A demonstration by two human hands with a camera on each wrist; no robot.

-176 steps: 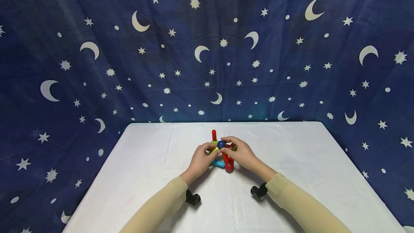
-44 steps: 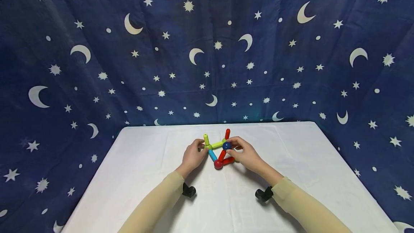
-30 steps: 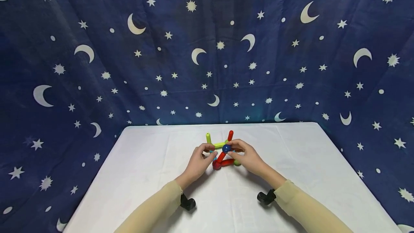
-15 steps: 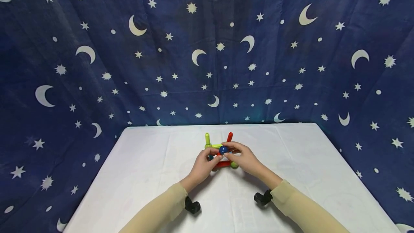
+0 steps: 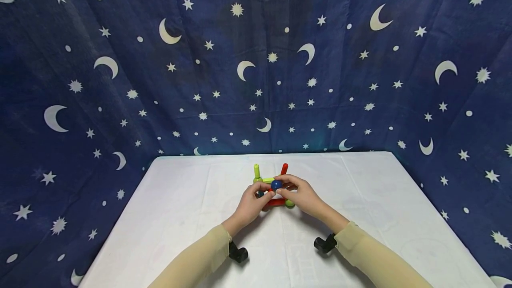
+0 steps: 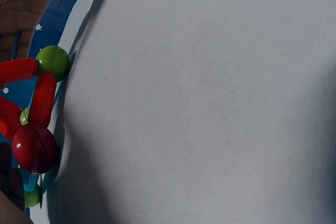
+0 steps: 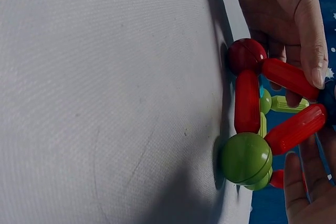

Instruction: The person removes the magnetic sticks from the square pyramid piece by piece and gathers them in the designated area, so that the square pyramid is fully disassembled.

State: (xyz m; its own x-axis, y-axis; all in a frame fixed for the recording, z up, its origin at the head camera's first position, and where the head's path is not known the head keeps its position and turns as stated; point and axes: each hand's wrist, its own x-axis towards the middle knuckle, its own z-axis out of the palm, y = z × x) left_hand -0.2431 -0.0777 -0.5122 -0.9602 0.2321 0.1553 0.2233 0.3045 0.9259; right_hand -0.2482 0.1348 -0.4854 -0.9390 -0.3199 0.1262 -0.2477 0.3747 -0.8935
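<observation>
Blue ball (image 5: 276,185) above a white table (image 5: 192,199).
Head: right hand (image 5: 301,194) pinches it, left hand (image 5: 250,203) beside. Left wrist: red ball (image 6: 34,149) touching a red rod (image 6: 43,99). Right wrist: left hand pinches another rod (image 7: 289,78) near the blue ball.

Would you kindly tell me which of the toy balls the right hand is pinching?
The blue ball, held by the right hand where two slanting red rods meet; the red ball and the green balls are lower, near the white tabletop.

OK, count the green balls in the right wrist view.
3: the nearest green ball, joining two red rods; a second, partly hidden behind it; a third touching a yellow-green rod. Others may be hidden.
</observation>
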